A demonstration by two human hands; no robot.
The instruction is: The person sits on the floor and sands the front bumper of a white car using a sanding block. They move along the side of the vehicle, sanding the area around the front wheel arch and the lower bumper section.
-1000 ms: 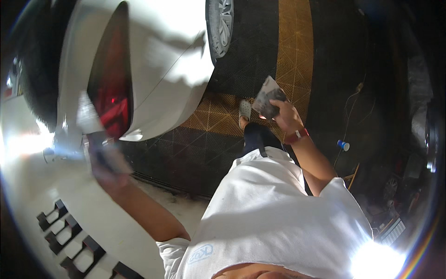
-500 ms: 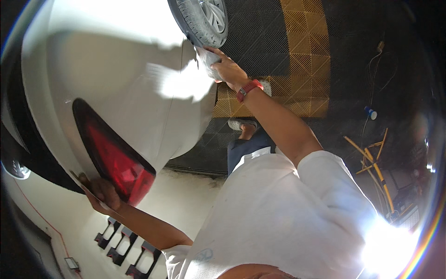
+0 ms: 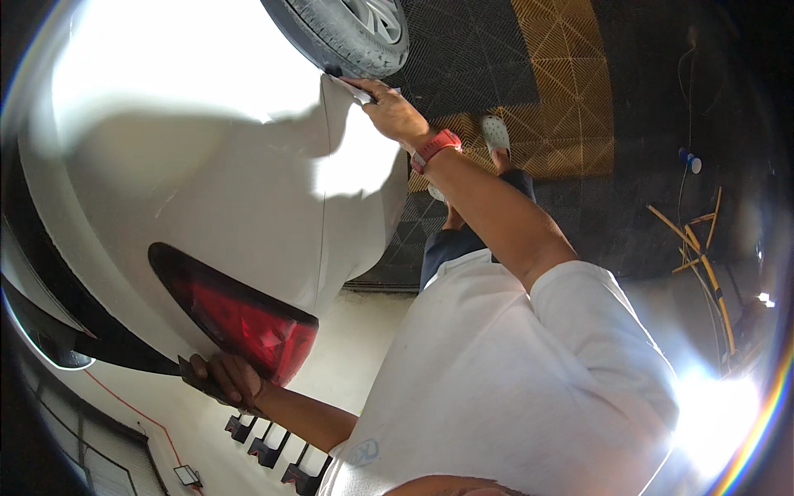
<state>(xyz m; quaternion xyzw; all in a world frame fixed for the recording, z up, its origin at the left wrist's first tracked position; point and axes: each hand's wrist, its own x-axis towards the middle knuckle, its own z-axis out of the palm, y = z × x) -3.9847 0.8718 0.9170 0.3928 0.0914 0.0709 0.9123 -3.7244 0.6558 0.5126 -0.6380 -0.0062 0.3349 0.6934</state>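
My right hand (image 3: 395,114) reaches to the edge of a white car panel (image 3: 240,198), close to the wheel (image 3: 360,33). Its fingers press a pale, thin cloth or sheet (image 3: 356,89) on the panel; most of that piece is hidden under the hand. Below the red tail light (image 3: 256,318), my left hand (image 3: 227,380) grips a thin, flat, dark sheet (image 3: 197,382) by its edge. What kind of sheet it is, I cannot make out. The left fingers curl over it, beside the lamp's lower end.
Black and yellow grid floor tiles (image 3: 571,83) lie right of the car. A yellow metal stand (image 3: 703,264) and a blue-and-white can (image 3: 690,160) with a cord are farther right. Black brackets (image 3: 269,450) line the pale wall. A bright lamp (image 3: 718,422) glares at lower right.
The view has shifted, so the tail light sits lower and farther right. My right hand has slid toward the wheel arch, and less of the pale piece shows. My feet have moved.
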